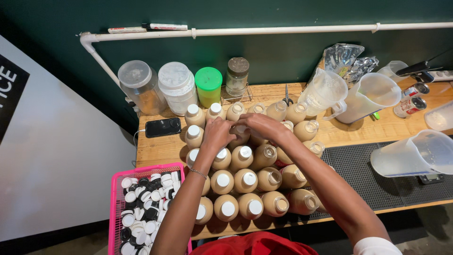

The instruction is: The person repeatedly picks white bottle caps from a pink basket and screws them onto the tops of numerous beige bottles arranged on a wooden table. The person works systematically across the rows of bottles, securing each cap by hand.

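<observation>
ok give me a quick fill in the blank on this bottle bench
1. Both hands meet over the beige bottles on the ____ bench.
2. The loose caps lie in a ____ basket.
3. The phone lies to the ____ of the bottles.
4. The jar by the wall has a ____ lid.

Missing words: wooden; pink; left; green

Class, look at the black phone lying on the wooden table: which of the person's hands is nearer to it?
Left. The left hand is just right of the phone; the right hand lies farther right.
</observation>
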